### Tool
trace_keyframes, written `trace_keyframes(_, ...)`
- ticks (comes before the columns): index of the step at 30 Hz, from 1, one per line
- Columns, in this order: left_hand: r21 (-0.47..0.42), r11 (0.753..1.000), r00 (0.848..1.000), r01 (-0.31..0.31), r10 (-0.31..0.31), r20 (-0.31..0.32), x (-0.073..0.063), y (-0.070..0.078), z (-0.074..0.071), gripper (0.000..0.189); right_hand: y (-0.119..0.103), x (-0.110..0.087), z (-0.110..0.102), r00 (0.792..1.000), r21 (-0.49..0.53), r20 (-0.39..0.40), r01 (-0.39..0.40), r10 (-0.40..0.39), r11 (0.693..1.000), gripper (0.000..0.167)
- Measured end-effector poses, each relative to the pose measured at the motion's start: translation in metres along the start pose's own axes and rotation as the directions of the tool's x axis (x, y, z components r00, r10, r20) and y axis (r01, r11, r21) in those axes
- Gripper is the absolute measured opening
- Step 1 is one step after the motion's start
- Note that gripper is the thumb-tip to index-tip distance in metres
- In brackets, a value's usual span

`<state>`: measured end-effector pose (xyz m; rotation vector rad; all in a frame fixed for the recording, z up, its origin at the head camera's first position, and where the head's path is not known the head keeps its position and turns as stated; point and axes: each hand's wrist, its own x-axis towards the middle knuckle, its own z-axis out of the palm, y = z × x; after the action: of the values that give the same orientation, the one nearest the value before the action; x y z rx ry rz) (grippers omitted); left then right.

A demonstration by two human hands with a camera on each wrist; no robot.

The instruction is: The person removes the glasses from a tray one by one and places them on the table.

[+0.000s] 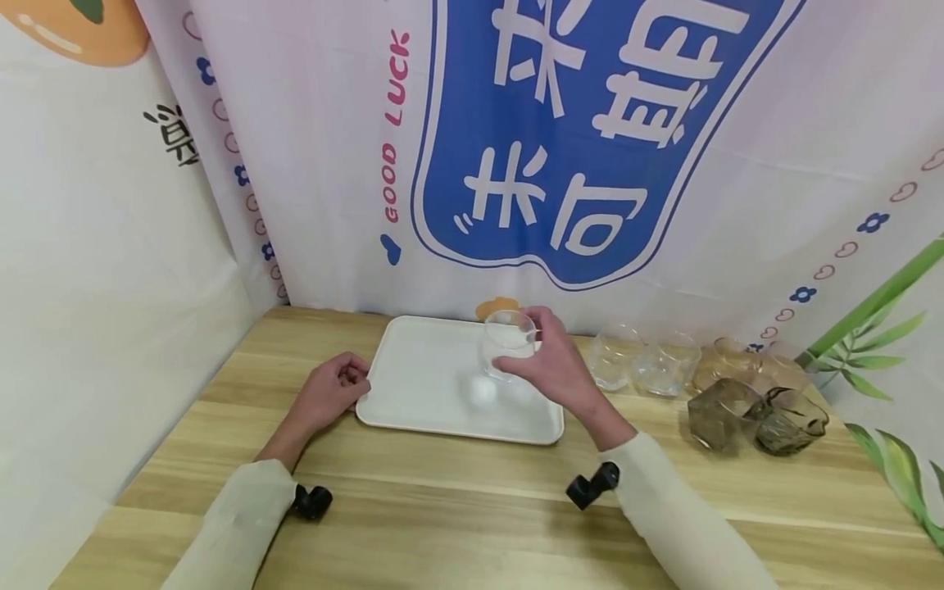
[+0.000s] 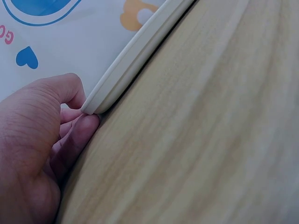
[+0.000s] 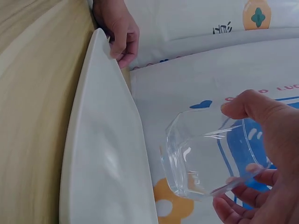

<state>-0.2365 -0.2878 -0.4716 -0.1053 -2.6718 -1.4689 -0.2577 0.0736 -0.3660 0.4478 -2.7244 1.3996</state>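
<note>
A clear, faceted drinking glass (image 1: 509,334) is held by my right hand (image 1: 555,362) above the white tray (image 1: 424,385). In the right wrist view the thumb lies on one side of the glass (image 3: 205,156) and the fingers curl round the other. Air shows between the glass base and the tray (image 3: 105,140) there. At the tray's left edge, my left hand (image 1: 332,392) pinches the rim. The left wrist view shows that hand (image 2: 42,121) with thumb and fingers at the tray's corner (image 2: 105,95); some fingertips are hidden.
Right of the tray stand clear glasses (image 1: 666,366), an amber glass (image 1: 726,360), a grey glass (image 1: 719,418) and a dark wavy glass (image 1: 789,422). All rest on the wooden table (image 1: 442,508). A printed cloth (image 1: 332,164) hangs close behind the tray.
</note>
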Motion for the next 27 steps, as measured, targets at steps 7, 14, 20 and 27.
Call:
trace_keyframes(7,-0.002,1.0,1.0,0.001,-0.001,0.005,-0.001,0.0,0.0,0.02,0.018,-0.024,-0.029,1.0,-0.067,0.017,-0.018,0.019,0.998,0.083)
trace_keyframes(14,0.001,1.0,1.0,0.012,-0.012,-0.001,-0.001,0.001,0.002,0.02,0.046,-0.047,-0.06,1.0,-0.116,0.017,-0.004,0.006,0.993,0.083)
trace_keyframes(20,-0.008,1.0,1.0,0.019,-0.019,0.008,-0.002,0.003,0.003,0.02,0.065,-0.064,-0.086,1.0,-0.143,0.016,0.027,-0.025,0.989,0.077)
trace_keyframes(27,0.013,1.0,1.0,0.012,-0.012,0.001,-0.001,0.002,0.001,0.02,0.077,-0.076,-0.11,0.998,-0.182,0.069,0.023,-0.011,0.983,0.072)
